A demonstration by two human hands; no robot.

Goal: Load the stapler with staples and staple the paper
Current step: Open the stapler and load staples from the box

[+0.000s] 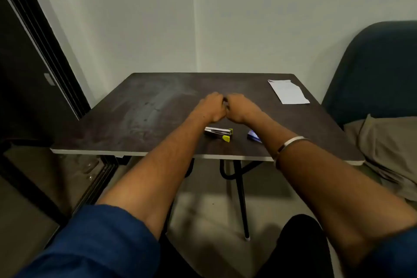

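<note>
A small stapler (218, 133) with a silver body and yellow-green ends lies on the dark table (140, 115), near its front edge. To its right lies a small blue box (254, 136), partly behind my right forearm. A white sheet of paper (288, 91) rests at the table's far right corner. My left hand (213, 107) and my right hand (239, 107) are pressed together above the table's middle, fingers curled around something small between them. What they hold is hidden by the fingers.
A dark blue chair (374, 70) with a beige cushion (388, 142) stands right of the table. A dark door frame (45, 47) runs down the left. A white wall lies behind the table. Black table legs (240, 187) show below the front edge.
</note>
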